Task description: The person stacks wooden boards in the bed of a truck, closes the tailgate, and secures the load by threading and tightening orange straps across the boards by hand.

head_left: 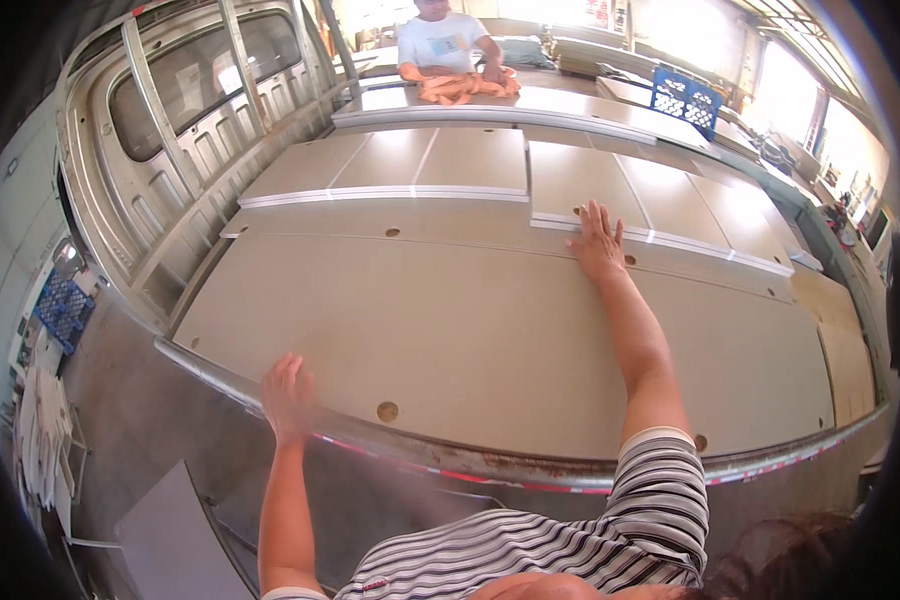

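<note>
A large beige panel (470,310) with several round holes lies flat on a truck bed. My right hand (600,245) rests open with fingers spread, its fingertips at the near edge of a stack of smaller beige panels (580,180) lying on the large one. Nothing is held in it. By the near left edge of the large panel is my left hand (286,395), fingers stretched out and nothing in them. Whether it touches the panel I cannot tell. Another stack of small panels (380,165) lies farther left.
The truck's cab frame (175,130) rises at the left. A metal rail (210,372) runs along the bed's near edge. Across the bed a person (445,45) handles orange cloth or straps (470,87). A blue crate (685,100) stands at the far right; a grey board (185,540) leans at lower left.
</note>
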### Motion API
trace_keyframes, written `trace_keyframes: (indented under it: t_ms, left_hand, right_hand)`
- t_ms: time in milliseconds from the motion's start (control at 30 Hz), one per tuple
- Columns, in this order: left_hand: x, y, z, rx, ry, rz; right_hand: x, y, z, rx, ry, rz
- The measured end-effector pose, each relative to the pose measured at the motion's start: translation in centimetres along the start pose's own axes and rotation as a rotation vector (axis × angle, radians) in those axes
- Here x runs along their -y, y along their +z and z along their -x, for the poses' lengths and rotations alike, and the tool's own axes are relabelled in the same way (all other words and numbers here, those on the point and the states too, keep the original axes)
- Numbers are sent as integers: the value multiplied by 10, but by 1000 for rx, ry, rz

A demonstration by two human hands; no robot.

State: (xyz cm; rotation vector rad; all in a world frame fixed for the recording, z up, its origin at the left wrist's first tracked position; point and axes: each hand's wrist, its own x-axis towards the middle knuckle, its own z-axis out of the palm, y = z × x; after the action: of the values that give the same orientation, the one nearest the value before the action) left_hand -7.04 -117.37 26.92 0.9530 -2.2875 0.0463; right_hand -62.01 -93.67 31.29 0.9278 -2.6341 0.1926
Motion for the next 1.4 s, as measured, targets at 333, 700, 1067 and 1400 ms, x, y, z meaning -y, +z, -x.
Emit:
trace_keyframes:
  t_ms: [333, 700, 1067, 1400]
  left_hand:
    - [-14, -13, -11, -27, -69, 66]
    - [-11, -15, -6, -6, -80, 162]
    - [-14, -13, -18, -77, -72, 155]
    - [-22, -11, -11, -81, -80, 101]
  right_hand:
    - [27, -15, -81, 204, -13, -56]
    - [276, 86, -168, -109, -349, -87]
    - [292, 99, -207, -6, -86, -16]
    - [288, 83, -183, -66, -366, 10]
